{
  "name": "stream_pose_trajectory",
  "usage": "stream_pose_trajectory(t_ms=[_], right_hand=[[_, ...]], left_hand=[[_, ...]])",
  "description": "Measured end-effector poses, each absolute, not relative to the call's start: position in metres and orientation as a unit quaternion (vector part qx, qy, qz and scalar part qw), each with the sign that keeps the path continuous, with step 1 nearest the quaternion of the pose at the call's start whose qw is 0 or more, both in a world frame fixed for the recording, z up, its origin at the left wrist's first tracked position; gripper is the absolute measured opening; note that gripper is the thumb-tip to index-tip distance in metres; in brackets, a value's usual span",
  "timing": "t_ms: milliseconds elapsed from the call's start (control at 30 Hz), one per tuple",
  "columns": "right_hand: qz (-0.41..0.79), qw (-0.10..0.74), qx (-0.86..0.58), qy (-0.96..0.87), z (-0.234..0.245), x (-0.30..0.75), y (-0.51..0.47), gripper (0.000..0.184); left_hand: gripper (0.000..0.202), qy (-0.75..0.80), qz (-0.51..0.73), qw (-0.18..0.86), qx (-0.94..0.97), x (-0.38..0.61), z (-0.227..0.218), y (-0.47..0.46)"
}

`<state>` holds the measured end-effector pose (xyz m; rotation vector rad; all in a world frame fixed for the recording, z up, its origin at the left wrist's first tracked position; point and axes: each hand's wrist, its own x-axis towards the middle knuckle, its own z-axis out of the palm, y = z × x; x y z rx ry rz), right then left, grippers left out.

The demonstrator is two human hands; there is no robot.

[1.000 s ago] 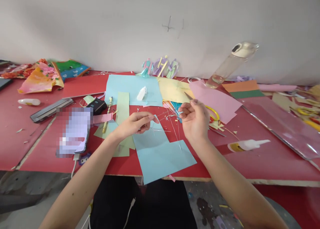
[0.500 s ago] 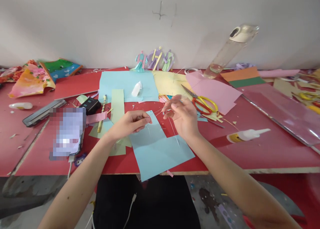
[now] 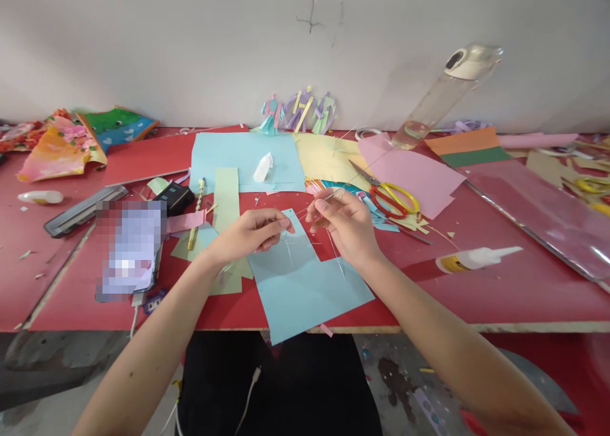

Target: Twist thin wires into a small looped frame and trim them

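Note:
My left hand (image 3: 265,230) is closed in a pinch, with a thin pale wire (image 3: 288,250) hanging below its fingertips. To its right, my right hand (image 3: 347,225) pinches several fine wire strands (image 3: 337,257), which stick out above and below its fingers. Whether they are metal or stiff thread is hard to make out. A gap separates the two hands, which hover over light blue paper sheets (image 3: 309,296) at the table's front edge. Beyond the right hand lie scissors (image 3: 398,197) with red and yellow handles.
A glue bottle (image 3: 476,259) lies at right, and a small white bottle (image 3: 263,168) rests on blue paper. A tall water bottle (image 3: 436,105) leans against the wall near paper figures (image 3: 298,112). At left are a phone (image 3: 136,252), a black box (image 3: 175,199) and a pencil (image 3: 196,213).
My right hand's fingers have drawn closer together around the strands. The wire under my left hand hangs more visibly. The view has shifted slightly; things on the table stay put.

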<state>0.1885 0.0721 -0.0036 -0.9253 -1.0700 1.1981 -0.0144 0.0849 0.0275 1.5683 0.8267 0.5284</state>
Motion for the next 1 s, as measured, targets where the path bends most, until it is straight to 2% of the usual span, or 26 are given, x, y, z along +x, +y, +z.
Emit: stream_pose_trajectory(t_ms=[133, 567, 800, 1000], right_hand=[[0.510, 0.615, -0.407, -0.443, -0.0031, 0.1885, 0.0725, 0.025], [0.502, 0.624, -0.436, -0.411, -0.0058, 0.1871, 0.0732, 0.028], [0.497, 0.635, -0.446, -0.388, -0.0026, 0.1861, 0.0725, 0.027], [0.491, 0.645, -0.444, -0.382, -0.0027, 0.1857, 0.0725, 0.026]], left_hand=[[0.035, 0.353, 0.237, 0.610, 0.668, -0.0150, 0.0271, 0.0847], [0.043, 0.364, 0.231, 0.618, 0.658, -0.0148, 0.0308, 0.0822], [0.028, 0.348, 0.254, 0.624, 0.652, -0.0153, 0.0281, 0.0840], [0.021, 0.356, 0.257, 0.575, 0.690, -0.0166, 0.0249, 0.0864]])
